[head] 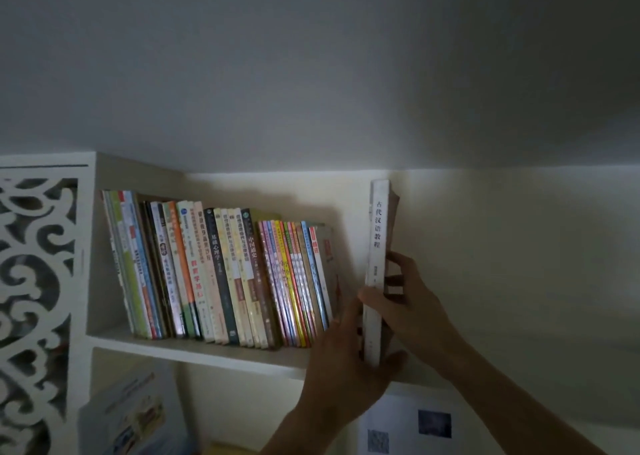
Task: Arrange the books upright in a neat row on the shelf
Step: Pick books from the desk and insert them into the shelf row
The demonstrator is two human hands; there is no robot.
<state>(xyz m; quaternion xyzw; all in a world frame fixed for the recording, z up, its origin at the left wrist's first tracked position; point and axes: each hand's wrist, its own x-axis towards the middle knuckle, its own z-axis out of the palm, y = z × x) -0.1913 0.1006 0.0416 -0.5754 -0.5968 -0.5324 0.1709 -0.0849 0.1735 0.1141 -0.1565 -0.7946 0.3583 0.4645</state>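
Right of centre in the frame, both my left hand and right hand clasp the white book upright (spine outward), so I'd slide it squarely leftward against the leaning row of books on the shelf.

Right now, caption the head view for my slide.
Both hands hold a white book upright beside the leaning row.

White fretwork panel at left, printed sheet below w/ dark squares.
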